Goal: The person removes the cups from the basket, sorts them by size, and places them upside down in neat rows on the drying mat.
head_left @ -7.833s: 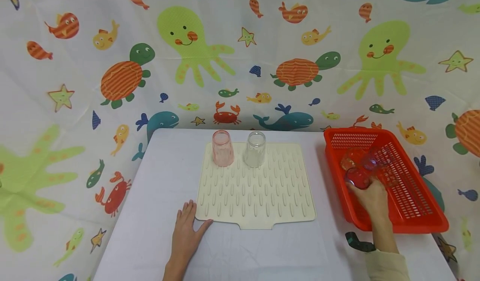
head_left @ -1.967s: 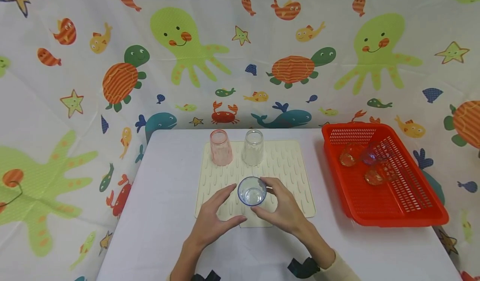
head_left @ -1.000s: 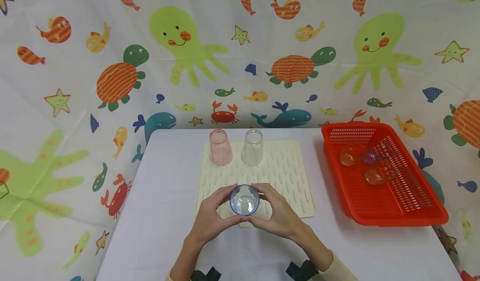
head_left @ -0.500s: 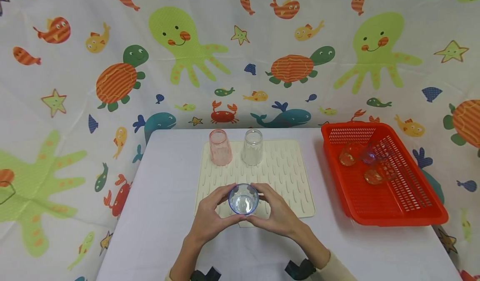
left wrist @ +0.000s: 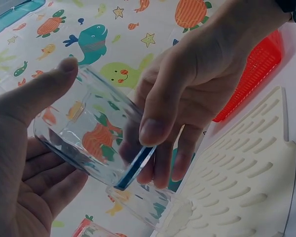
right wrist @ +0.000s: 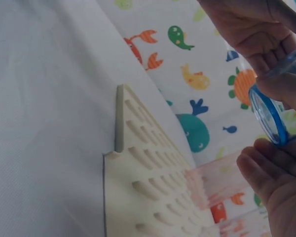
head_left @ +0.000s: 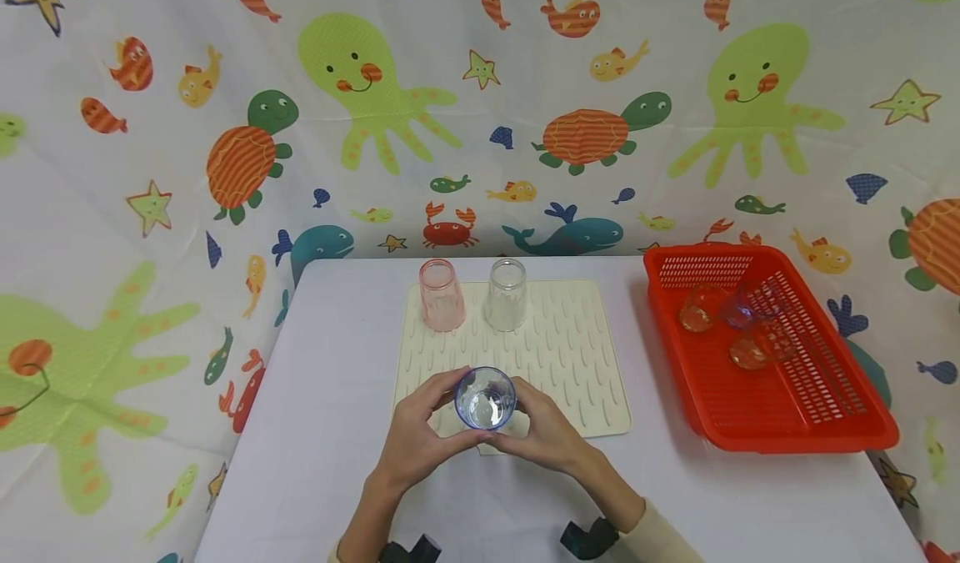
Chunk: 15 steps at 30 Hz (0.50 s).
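Between both hands is a clear drinking glass with a blue rim (head_left: 486, 417), held over the near part of a cream ribbed drying mat (head_left: 577, 371). My left hand (head_left: 416, 438) grips it from the left, its thumb and fingers on the end away from the blue rim in the left wrist view. From the right, my right hand (head_left: 551, 434) holds it, with the thumb at the blue rim (right wrist: 272, 116) in the right wrist view. Behind the hands, a pink glass (head_left: 442, 300) and a clear glass (head_left: 507, 300) stand side by side on the mat's far part.
A red perforated basket (head_left: 787, 444) stands on the right of the white table (head_left: 315, 363). In it lie an orange-looking glass (head_left: 697, 317), a purple-tinted glass (head_left: 742, 313) and another glass (head_left: 750, 350). A patterned cloth (head_left: 480, 129) hangs behind and left.
My right hand has brought the blue-rimmed glass from the basket to the mat. My left hand has left the mat's edge and taken hold too. Lately, the glass has shifted slightly left.
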{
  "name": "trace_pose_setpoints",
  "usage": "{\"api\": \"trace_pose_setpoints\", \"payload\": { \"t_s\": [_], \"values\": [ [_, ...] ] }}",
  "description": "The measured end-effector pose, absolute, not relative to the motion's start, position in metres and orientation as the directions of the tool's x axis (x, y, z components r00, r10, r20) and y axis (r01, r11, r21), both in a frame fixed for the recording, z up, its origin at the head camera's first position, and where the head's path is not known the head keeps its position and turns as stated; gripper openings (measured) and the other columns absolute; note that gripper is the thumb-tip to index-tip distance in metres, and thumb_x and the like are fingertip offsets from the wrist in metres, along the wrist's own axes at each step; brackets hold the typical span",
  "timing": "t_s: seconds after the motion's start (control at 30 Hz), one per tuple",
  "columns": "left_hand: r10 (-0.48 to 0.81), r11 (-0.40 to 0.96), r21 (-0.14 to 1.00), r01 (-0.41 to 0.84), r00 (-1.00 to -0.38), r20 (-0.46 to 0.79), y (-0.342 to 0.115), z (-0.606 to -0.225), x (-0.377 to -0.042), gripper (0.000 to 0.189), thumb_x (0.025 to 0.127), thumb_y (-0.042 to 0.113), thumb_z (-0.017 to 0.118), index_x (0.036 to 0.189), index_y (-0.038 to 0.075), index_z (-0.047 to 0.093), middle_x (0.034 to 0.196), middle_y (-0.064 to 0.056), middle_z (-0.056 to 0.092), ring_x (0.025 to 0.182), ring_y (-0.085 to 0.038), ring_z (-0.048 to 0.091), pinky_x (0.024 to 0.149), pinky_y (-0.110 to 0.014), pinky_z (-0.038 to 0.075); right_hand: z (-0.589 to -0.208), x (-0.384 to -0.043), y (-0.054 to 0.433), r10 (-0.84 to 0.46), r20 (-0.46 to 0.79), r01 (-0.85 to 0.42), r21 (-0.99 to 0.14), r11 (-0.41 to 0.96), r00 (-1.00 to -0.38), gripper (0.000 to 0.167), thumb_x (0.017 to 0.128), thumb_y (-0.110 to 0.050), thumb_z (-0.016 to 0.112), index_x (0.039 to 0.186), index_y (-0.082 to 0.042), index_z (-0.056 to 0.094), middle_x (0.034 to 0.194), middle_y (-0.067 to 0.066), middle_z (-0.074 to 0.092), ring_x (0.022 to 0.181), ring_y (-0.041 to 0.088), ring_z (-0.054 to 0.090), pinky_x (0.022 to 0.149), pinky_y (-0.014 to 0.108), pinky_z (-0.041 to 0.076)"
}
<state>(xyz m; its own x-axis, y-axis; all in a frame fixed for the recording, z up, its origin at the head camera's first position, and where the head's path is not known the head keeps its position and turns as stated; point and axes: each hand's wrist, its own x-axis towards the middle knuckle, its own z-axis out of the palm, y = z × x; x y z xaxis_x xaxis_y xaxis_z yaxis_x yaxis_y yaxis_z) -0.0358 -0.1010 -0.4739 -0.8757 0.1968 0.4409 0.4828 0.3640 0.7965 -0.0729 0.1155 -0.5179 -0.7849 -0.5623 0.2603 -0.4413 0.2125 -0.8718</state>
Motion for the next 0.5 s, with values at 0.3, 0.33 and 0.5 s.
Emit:
{"api": "trace_pose_setpoints", "payload": {
  "t_s": [0.3,0.33,0.5],
  "values": [
    [0.198,0.272,0.823,0.498,-0.866,0.459,-0.1049,-0.4719,-0.0367,0.078,0.069,0.015,0.093,0.138,0.004,0.057,0.128,-0.017,0.066,0.119,-0.019,0.066,0.096,-0.033,0.060,-0.5159,-0.0740,0.1138,-0.568,0.267,-0.442,-0.876,0.193,-0.778,0.063,0.083,-0.021,0.084,0.137,-0.008,0.053,0.128,0.006,0.065,0.120,0.024,0.065,0.101,0.038,0.060],
    [0.197,0.265,0.825,0.499,-0.866,0.460,-0.1052,-0.4715,-0.0365,0.078,0.069,0.014,0.093,0.137,0.003,0.057,0.128,-0.017,0.066,0.119,-0.019,0.066,0.096,-0.033,0.060,-0.5153,-0.0738,0.1136,-0.566,0.272,-0.446,-0.873,0.194,-0.778,0.063,0.083,-0.020,0.084,0.136,-0.008,0.054,0.127,0.007,0.066,0.119,0.026,0.065,0.100,0.039,0.060],
    [0.199,0.210,0.839,0.502,-0.862,0.466,-0.1085,-0.4731,-0.0349,0.080,0.068,0.006,0.093,0.138,-0.002,0.055,0.127,-0.022,0.065,0.120,-0.019,0.066,0.097,-0.032,0.060,-0.5120,-0.0731,0.1143,-0.557,0.290,-0.448,-0.878,0.169,-0.779,0.062,0.079,-0.014,0.086,0.133,-0.009,0.056,0.125,0.010,0.066,0.116,0.027,0.066,0.099,0.037,0.061]
  ]
}}
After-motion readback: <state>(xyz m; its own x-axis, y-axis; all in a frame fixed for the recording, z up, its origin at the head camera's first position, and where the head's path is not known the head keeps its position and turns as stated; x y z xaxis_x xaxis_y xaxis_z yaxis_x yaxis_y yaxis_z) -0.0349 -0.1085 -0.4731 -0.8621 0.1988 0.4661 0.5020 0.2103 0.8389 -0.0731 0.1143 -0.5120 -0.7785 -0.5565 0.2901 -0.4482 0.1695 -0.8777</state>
